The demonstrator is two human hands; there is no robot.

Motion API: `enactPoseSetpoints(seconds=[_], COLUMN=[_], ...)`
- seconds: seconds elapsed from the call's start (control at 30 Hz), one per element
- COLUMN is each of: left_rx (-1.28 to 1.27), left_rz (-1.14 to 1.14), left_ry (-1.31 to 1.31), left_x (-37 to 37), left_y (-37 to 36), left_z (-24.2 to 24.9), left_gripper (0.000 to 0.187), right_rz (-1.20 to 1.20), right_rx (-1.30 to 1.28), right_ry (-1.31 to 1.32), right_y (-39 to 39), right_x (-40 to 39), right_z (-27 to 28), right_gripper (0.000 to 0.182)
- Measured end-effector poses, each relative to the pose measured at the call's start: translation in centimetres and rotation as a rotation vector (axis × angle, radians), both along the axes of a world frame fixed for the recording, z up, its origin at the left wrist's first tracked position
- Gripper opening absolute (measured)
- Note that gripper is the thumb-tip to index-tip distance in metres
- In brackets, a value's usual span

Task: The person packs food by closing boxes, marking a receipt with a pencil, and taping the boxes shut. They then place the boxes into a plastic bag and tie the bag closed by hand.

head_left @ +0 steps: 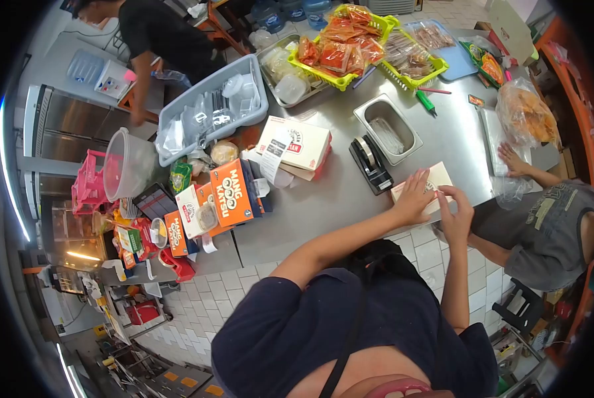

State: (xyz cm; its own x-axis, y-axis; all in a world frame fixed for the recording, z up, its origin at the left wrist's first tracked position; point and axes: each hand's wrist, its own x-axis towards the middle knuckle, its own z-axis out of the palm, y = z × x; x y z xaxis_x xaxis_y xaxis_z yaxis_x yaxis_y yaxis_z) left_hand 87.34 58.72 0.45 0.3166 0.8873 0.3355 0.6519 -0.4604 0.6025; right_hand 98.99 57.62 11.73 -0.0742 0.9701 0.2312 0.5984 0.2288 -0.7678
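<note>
A small cream-white cardboard food box (437,178) with a reddish lower edge lies at the front of the steel table. My left hand (413,198) rests flat across its top, fingers stretched out. At the box's right side, my right hand (457,211) has its fingers and thumb bent together in a pinch; whatever is between them is too small to make out. Just left of the box stands a black tape dispenser (371,166). Behind that is a steel pan (413,140) with thin clear-wrapped items inside.
Stacked white boxes (296,142), orange boxes (229,192) and a grey-blue tub (257,79) of plastic containers stand left. Yellow-green baskets (340,81) of sauce packets are behind. At right, a person in grey (542,225) has a hand near a clear bag (526,113). Another person (158,40) stands back left.
</note>
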Motion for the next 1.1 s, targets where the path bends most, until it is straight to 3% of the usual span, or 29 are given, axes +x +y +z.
enactPoseSetpoints(seconds=[0.1, 0.17, 0.2, 0.27, 0.3, 0.37, 0.4, 0.43, 0.47, 0.5, 0.57, 0.63, 0.7, 0.77, 0.83, 0.87, 0.9, 1.0, 1.03, 1.07, 1.1], left_rx=[-0.063, -0.32, -0.321, -0.884, -0.871, -1.124, -1.125, -1.128, -1.127, -1.135, -1.1, -1.099, -1.129, -1.239, -1.27, -1.159, -1.112, -1.091, -1.066, -1.16, -1.262], left_rz=[-0.116, 0.01, 0.025, 0.224, 0.216, 0.281, 0.267, 0.267, 0.265, 0.249, 0.415, 0.389, 0.616, 0.675, 0.426, 0.26, 0.28, 0.531, 0.539, 0.577, 0.616], left_ry=[-0.248, -0.455, -0.445, -1.096, -1.091, -1.547, -1.541, -1.707, -1.875, -1.87, -1.877, -1.813, -1.602, -1.653, -2.013, -1.949, -1.982, -1.459, -1.48, -1.501, -1.518], left_x=[-4.2, -7.2, -7.7, -8.3, -8.3, -8.2, -8.3, -8.4, -8.2, -8.2, -7.9, -7.3, -6.6, -6.6, -7.0, -7.0, -6.8, -6.2, -6.0, -6.0, -5.9], left_y=[-1.7, -4.7, -6.0, -6.7, -6.3, -5.3, -5.3, -5.6, -5.6, -5.5, -5.8, -5.5, -4.8, -4.6, -4.8, -4.8, -4.7, -3.9, -3.7, -3.7, -4.1], left_z=[1.1, -0.2, -2.0, -4.0, -4.0, -0.8, -1.0, -1.6, -1.8, -1.8, -1.7, -4.2, -5.7, -4.4, -1.0, -1.5, -1.9, -2.5, -3.7, -4.9, -6.1], left_gripper=[0.041, 0.038, 0.038, 0.034, 0.034, 0.025, 0.025, 0.025, 0.026, 0.026, 0.022, 0.019, 0.017, 0.02, 0.024, 0.025, 0.025, 0.027, 0.027, 0.026, 0.025], right_rz=[0.154, 0.257, 0.314, 0.378, 0.392, 0.386, 0.475, 0.563, 0.616, 0.666, 0.578, 0.455, 0.355, 0.285, 0.295, 0.272, 0.249, 0.305, 0.309, 0.35, 0.365], right_rx=[-0.113, -0.112, -0.196, -0.261, -0.355, -0.438, -0.463, -0.488, -0.568, -0.65, -0.801, -0.871, -0.91, -0.97, -0.984, -0.942, -0.899, -0.896, -0.913, -0.927, -0.931], right_ry=[0.074, 0.061, 0.003, -0.053, -0.112, -0.17, -0.059, 0.051, -0.027, -0.102, -0.005, 0.093, 0.171, 0.136, 0.089, 0.154, 0.218, 0.243, 0.259, 0.085, 0.072], right_y=[1.0, 2.6, 3.3, 4.6, 5.3, 6.2, 5.8, 5.0, 3.5, 1.6, -2.1, -4.3, -4.9, -5.3, -5.6, -5.7, -5.7, -6.0, -5.5, -5.3, -5.9], right_x=[-2.5, -5.2, -6.8, -8.9, -9.5, -9.3, -7.8, -6.1, -3.6, -1.5, 0.1, 0.1, 0.2, -0.8, -1.0, -0.5, 0.0, 0.6, 0.5, -0.3, -1.0], right_z=[-0.6, -2.6, -3.9, -5.9, -6.6, -5.8, -4.6, -3.5, -3.2, -3.1, -2.7, -7.1, -9.7, -10.1, -10.4, -11.1, -11.8, -13.7, -14.2, -12.1, -11.0], right_gripper=[0.017, 0.018, 0.019, 0.02, 0.023, 0.025, 0.023, 0.02, 0.018, 0.015, 0.012, 0.012, 0.013, 0.013, 0.014, 0.015, 0.015, 0.019, 0.019, 0.016, 0.016])
